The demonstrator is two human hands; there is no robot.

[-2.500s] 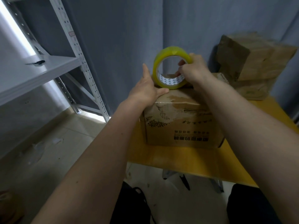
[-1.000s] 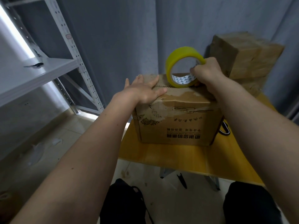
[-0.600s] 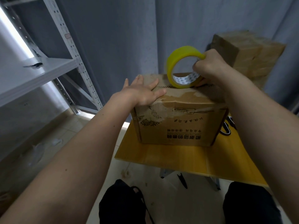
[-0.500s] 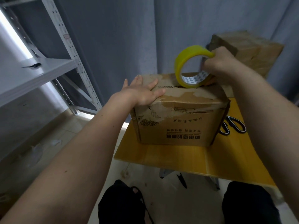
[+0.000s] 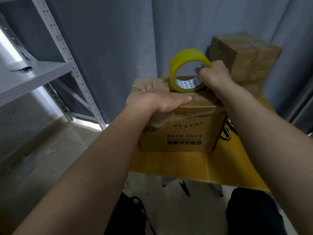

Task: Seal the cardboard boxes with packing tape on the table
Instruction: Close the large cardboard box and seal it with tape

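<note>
A brown cardboard box with black print stands on the yellow table. A yellow roll of packing tape stands on edge on the box's top. My right hand grips the roll at its right side, fingers through the core. My left hand lies flat on the top of the box near its front left edge, fingers straight and thumb pointing right.
More brown boxes are stacked at the table's back right against a grey curtain. Black-handled scissors lie just right of the box, partly hidden by my right arm. A grey metal shelf stands on the left.
My left hand went from touching the roll to pressing flat on the box top. My right hand carried the roll to the right along the top, then back a little.
</note>
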